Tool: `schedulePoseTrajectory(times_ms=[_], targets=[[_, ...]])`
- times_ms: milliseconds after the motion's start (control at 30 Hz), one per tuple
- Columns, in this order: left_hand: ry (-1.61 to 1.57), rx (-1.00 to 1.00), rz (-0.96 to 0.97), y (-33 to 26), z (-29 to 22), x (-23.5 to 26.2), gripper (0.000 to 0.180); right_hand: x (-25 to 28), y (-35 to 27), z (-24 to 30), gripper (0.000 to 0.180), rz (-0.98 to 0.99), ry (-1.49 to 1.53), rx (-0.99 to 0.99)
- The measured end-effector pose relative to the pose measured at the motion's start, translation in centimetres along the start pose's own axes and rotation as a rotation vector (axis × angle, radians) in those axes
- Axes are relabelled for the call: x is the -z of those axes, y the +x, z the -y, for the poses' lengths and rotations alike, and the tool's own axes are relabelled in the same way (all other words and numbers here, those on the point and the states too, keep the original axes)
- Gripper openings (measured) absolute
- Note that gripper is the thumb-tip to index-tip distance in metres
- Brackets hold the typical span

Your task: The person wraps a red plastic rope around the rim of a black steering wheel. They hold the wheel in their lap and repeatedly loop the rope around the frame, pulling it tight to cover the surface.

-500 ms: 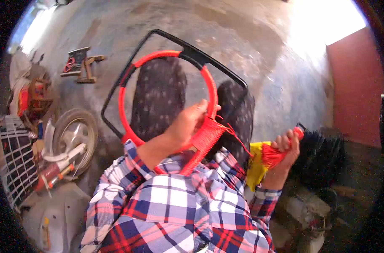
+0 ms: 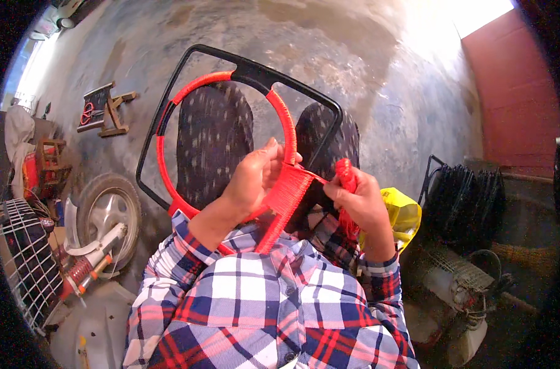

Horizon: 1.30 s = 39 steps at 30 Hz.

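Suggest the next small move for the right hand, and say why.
Probably the right hand should pass the red cord bundle once around the red-wound band: a strand runs from the band's upper end to that hand, and the left hand grips the red ring.

The left grip holds a red-wrapped ring; the right grip clutches red cord, apparently bundled.
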<state>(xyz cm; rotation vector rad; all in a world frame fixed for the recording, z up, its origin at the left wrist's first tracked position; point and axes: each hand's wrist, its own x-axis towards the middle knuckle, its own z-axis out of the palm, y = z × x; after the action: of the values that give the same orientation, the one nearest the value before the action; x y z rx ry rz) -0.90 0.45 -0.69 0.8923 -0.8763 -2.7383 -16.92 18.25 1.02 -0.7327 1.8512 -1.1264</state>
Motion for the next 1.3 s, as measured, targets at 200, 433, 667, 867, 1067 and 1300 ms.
schedulePoseTrajectory(times_ms=[200, 433, 667, 867, 1067, 1300], targets=[[-0.025, -0.040, 0.016, 0.1, -0.2, -0.5, 0.043, 1.1, -0.1, -1.0, 0.017, -0.125, -0.041, 0.066], [-0.142, -0.031, 0.072, 0.0, 0.2, 0.4, 0.035, 1.3, -0.2, -0.6, 0.017, -0.143, -0.094, -0.020], [0.031, -0.065, 0.116, 0.4, 0.6, 0.4, 0.027, 2.1, -1.3, -3.4, 0.012, -0.217, 0.014, -0.007], [-0.002, -0.066, 0.117, 0.5, 0.9, 0.9, 0.031, 3.8, -2.2, -3.5, 0.014, -0.290, -0.011, -0.054], [-0.143, -0.013, 0.171, 0.0, 0.3, 1.0, 0.038, 4.1, -2.3, -3.3, 0.021, -0.340, -0.368, 0.070], [-0.029, -0.073, 0.113, 0.1, -0.1, 0.3, 0.038, -0.9, -1.9, 0.0, 0.056, -0.347, -0.389, 0.361]])
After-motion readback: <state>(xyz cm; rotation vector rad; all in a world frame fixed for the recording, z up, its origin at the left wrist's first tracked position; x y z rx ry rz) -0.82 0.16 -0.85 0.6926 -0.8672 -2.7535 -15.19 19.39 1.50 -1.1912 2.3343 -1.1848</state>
